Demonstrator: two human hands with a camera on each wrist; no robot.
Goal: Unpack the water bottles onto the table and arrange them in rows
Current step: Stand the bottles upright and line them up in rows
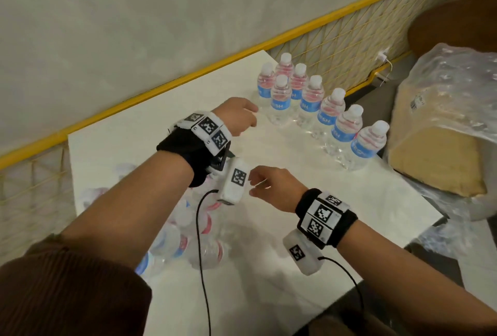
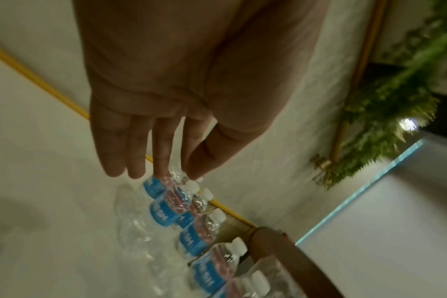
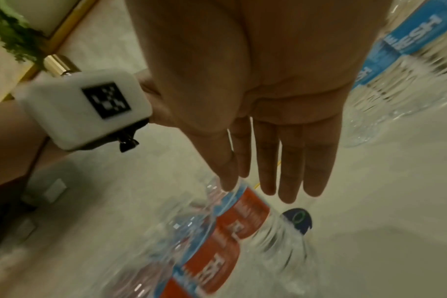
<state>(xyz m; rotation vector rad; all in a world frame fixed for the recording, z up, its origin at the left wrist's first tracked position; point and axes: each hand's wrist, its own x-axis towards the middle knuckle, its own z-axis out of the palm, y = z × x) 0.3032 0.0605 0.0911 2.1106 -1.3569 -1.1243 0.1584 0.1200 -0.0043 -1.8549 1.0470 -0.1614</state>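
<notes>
Several small water bottles (image 1: 312, 101) with blue labels and white caps stand in two rows at the far right of the white table (image 1: 295, 228). A heap of wrapped bottles (image 1: 188, 228) lies at the table's left, partly hidden under my left forearm. My left hand (image 1: 239, 117) hovers just left of the standing rows, holding nothing; in the left wrist view its fingers (image 2: 153, 157) are straight, with the bottles (image 2: 166, 213) beyond them. My right hand (image 1: 269, 185) is empty mid-table; its straight fingers (image 3: 281, 171) are above the lying bottles (image 3: 217, 242).
A cardboard box (image 1: 435, 152) under loose clear plastic stands off the table's right edge. A yellow rail (image 1: 188, 80) with mesh runs along the wall behind the table. A brown round seat (image 1: 457, 26) is at the far right. Cables hang from both wrist cameras.
</notes>
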